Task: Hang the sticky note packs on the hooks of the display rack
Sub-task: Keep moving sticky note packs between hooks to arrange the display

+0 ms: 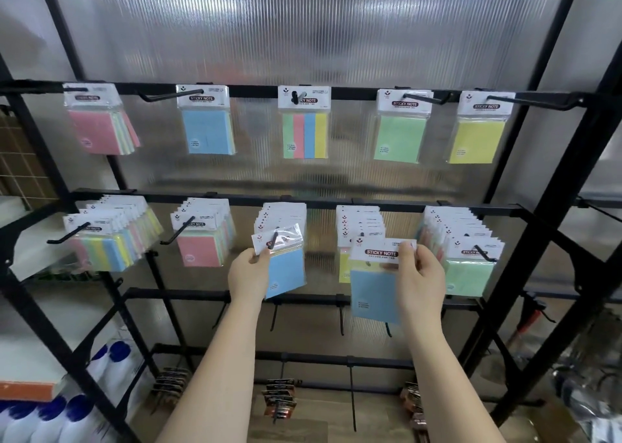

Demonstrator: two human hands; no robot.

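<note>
Pinching blue packs: left hand [249, 272], right hand [420, 276], both raised.

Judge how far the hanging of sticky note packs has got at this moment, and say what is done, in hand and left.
Done: the top rail carries five single packs, and the middle rail's hooks hold thick stacks. In hand: the left hand grips a blue pack at the middle hook; the right hand holds another blue pack clear of any hook. Left: seating both, and the bare hooks below.

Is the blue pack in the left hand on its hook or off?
On. The hook tip pokes through the header of the blue pack, which the left hand pinches.
</note>
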